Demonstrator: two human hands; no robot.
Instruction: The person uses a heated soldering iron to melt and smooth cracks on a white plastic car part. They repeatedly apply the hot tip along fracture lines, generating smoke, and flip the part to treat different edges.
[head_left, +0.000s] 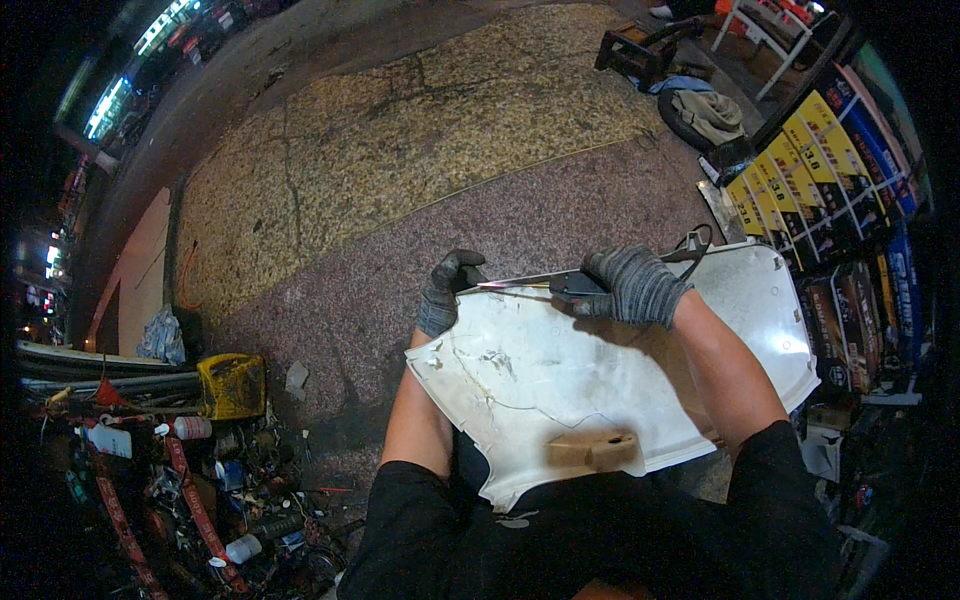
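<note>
A cracked white plastic panel (540, 375), which looks like a vehicle body panel, lies across my lap with its rough inner face up. My left hand (447, 289), in a dark knit glove, holds the panel's upper left edge. My right hand (634, 289), in a grey striped glove, grips a black tool (576, 285) with a long thin metal tip. That tip runs along the panel's upper edge towards my left fingers. A black cord (703, 259) loops behind my right hand. Cracks run through the panel's left part, and a brownish patch (600, 448) marks its lower edge.
Loose parts, bottles (244, 549) and red straps (196, 506) crowd the lower left, beside a dirty yellow container (232, 386). Stacked battery boxes (814, 161) stand at the right. Farther off are a tyre (679, 120) with cloth on it and a low wooden stool (634, 49).
</note>
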